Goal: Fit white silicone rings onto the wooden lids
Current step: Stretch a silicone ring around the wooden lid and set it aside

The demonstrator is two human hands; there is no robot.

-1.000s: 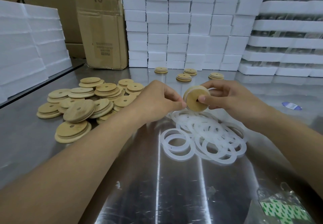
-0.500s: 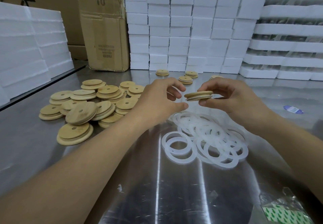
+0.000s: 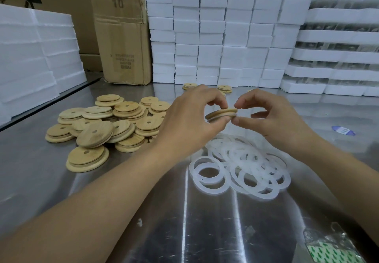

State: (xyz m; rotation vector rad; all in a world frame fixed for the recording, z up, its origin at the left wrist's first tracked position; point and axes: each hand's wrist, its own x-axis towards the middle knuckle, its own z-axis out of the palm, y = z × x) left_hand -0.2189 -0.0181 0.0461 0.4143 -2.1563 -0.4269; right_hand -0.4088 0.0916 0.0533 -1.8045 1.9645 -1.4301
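While both hands worked above the bench (image 3: 143,211), I logged: wooden lid (image 3: 220,112), edge-on, over the loose silicone rings (image 3: 242,170), a white ring (image 3: 227,116) showing in its groove. Left hand (image 3: 190,125): grip pinching the lid's left rim. Right hand (image 3: 274,123): grip pinching the right rim. Step, as I judged: seating the ring; next called for pressing it evenly round. Change: one second earlier the lid's face was turned toward me; it now lay flat.
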